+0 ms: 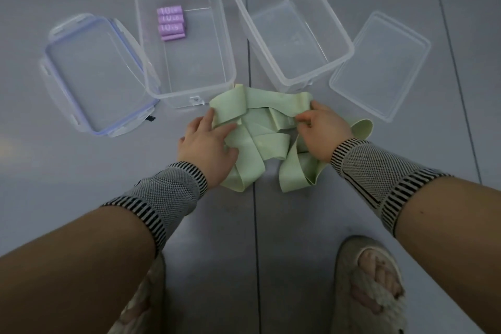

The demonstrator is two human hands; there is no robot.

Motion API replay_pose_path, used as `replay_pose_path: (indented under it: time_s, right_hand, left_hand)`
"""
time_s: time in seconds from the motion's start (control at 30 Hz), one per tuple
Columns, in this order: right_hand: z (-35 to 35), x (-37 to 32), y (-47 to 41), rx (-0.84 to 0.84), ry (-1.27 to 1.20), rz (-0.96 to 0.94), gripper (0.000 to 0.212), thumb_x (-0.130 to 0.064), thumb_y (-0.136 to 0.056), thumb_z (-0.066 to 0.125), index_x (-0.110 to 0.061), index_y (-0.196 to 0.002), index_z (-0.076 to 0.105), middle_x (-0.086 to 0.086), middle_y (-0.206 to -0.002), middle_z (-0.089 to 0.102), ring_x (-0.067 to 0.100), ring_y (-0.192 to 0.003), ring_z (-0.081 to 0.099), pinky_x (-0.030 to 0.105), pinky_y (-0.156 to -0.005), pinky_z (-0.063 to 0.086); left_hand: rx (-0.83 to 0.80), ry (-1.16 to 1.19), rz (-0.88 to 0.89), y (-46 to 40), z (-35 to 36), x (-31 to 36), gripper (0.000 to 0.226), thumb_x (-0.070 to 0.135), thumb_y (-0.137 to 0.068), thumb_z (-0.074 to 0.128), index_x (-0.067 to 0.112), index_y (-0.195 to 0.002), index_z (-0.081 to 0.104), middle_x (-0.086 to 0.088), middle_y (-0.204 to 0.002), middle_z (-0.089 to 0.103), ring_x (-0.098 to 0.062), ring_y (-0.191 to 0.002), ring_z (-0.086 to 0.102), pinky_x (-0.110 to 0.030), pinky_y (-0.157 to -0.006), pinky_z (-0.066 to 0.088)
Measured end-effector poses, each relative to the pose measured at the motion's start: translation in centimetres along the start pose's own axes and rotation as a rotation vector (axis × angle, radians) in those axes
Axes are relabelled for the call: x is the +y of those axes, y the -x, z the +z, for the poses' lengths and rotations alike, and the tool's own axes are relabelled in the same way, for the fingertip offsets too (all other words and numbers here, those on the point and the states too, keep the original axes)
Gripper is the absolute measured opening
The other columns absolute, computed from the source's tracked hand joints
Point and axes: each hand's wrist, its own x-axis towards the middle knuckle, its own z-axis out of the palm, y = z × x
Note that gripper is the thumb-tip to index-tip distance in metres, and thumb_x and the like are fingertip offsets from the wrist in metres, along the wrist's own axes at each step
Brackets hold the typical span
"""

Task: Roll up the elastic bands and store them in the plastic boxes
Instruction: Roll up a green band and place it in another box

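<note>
A loose heap of pale green elastic bands [257, 141] lies on the grey floor between my hands. My left hand [206, 144] rests on the heap's left side with fingers nearly straight. At the heap's right side, my right hand [322, 130] pinches a green strip between thumb and fingers. Behind the heap stand two clear plastic boxes without lids. The left box [187, 89] holds three rolled purple bands [170, 23] marked "10 LB" at its far left. Nothing is inside the right box [336, 35].
A clear lid with blue-edged clips [95, 73] lies left of the left box. A plain clear lid [379, 65] lies right of the right box. My slippered feet [371, 287] are at the bottom. A floor seam [254, 211] runs down the middle.
</note>
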Motion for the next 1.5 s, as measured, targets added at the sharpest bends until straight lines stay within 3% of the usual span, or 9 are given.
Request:
replay_pose_path:
  time_s: [0.17, 0.33, 0.6, 0.77, 0.9, 1.0, 1.1, 1.3, 1.5]
  right_hand:
    - [-0.7, 1.9, 1.5, 0.136, -0.127, 0.04, 0.034, -0.016, -0.095, 0.047, -0.013, -0.127, 0.058, 0.008, -0.135, 0.049, 0.024, -0.118, 0.051, 0.029, -0.104, 0.033]
    - [-1.0, 6.2, 3.3, 0.199, 0.06, 0.107, 0.055, -0.008, -0.082, 0.054, -0.021, -0.135, 0.049, 0.012, -0.145, 0.037, 0.031, -0.131, 0.038, 0.043, -0.108, 0.033]
    - [-0.7, 9.3, 5.0, 0.131, 0.05, 0.174, 0.037, -0.018, -0.087, 0.056, -0.016, -0.124, 0.059, 0.015, -0.113, 0.064, 0.035, -0.105, 0.057, 0.034, -0.087, 0.042]
    - [-1.8, 9.9, 5.4, 0.2, -0.675, 0.376, 0.017, -0.012, -0.078, 0.062, -0.023, -0.065, 0.065, 0.0, -0.061, 0.057, 0.019, -0.06, 0.052, 0.025, -0.06, 0.04]
    - [-3.0, 8.7, 5.3, 0.173, -1.212, 0.415, 0.023, 0.001, -0.075, 0.052, -0.008, -0.057, 0.062, 0.012, -0.056, 0.057, 0.025, -0.054, 0.053, 0.031, -0.056, 0.038]
    - [-2.8, 8.1, 4.4, 0.205, -0.833, 0.342, 0.018, -0.016, -0.085, 0.059, -0.01, -0.1, 0.068, 0.013, -0.101, 0.064, 0.023, -0.089, 0.061, 0.031, -0.082, 0.047]
    - [-2.6, 7.9, 4.4, 0.264, -0.417, 0.314, 0.054, -0.031, -0.084, 0.063, -0.02, -0.135, 0.048, 0.008, -0.138, 0.04, 0.024, -0.123, 0.047, 0.029, -0.105, 0.033]
    - [-1.0, 8.1, 5.6, 0.317, -0.263, 0.186, 0.034, -0.022, -0.084, 0.06, -0.015, -0.117, 0.061, 0.01, -0.122, 0.052, 0.028, -0.111, 0.052, 0.028, -0.094, 0.037]
    - [1.8, 6.6, 6.2, 0.11, -0.304, 0.174, 0.016, -0.03, -0.085, 0.063, -0.016, -0.091, 0.068, 0.003, -0.093, 0.068, 0.023, -0.091, 0.061, 0.028, -0.08, 0.044]
  left_hand:
    - [0.101, 0.045, 0.107, 1.2, 0.6, 1.1, 0.05, 0.038, -0.085, 0.058, 0.034, -0.134, 0.048, 0.005, -0.15, 0.03, -0.023, -0.136, 0.023, -0.04, -0.109, 0.026]
    - [0.035, 0.177, 0.163, 2.1, 2.3, 4.5, 0.042, 0.046, -0.085, 0.058, 0.029, -0.124, 0.056, 0.006, -0.13, 0.049, -0.018, -0.116, 0.048, -0.033, -0.098, 0.039]
    - [-0.107, 0.126, -0.029, 1.5, 4.4, 9.6, 0.043, 0.046, -0.083, 0.059, 0.02, -0.117, 0.057, -0.001, -0.113, 0.062, -0.023, -0.102, 0.059, -0.033, -0.086, 0.048]
    - [-0.099, 0.845, -0.301, 0.8, 2.4, 9.0, 0.01, 0.019, -0.077, 0.066, 0.019, -0.067, 0.067, -0.004, -0.071, 0.064, -0.022, -0.071, 0.059, -0.029, -0.066, 0.05]
    - [-0.33, 1.334, -0.412, 0.8, -0.9, 8.3, 0.017, 0.007, -0.087, 0.053, 0.017, -0.076, 0.061, -0.002, -0.077, 0.066, -0.021, -0.075, 0.061, -0.033, -0.072, 0.051]
    - [-0.2, 1.132, -0.403, 0.1, -1.6, 7.6, 0.012, 0.012, -0.085, 0.054, 0.011, -0.093, 0.063, -0.012, -0.102, 0.067, -0.025, -0.084, 0.06, -0.039, -0.08, 0.05]
    - [-0.047, 0.436, -0.271, -0.4, -0.6, 6.5, 0.017, 0.019, -0.09, 0.052, 0.015, -0.102, 0.063, -0.01, -0.108, 0.061, -0.023, -0.087, 0.056, -0.033, -0.08, 0.046]
    - [0.266, 0.144, 0.147, -0.7, 0.2, 6.4, 0.037, 0.01, -0.085, 0.055, 0.02, -0.121, 0.059, -0.006, -0.132, 0.05, -0.028, -0.12, 0.045, -0.036, -0.103, 0.034]
    - [0.036, -0.079, 0.435, -4.3, -0.3, 11.4, 0.043, 0.007, -0.092, 0.046, 0.029, -0.13, 0.052, 0.005, -0.141, 0.043, -0.018, -0.121, 0.049, -0.031, -0.098, 0.039]
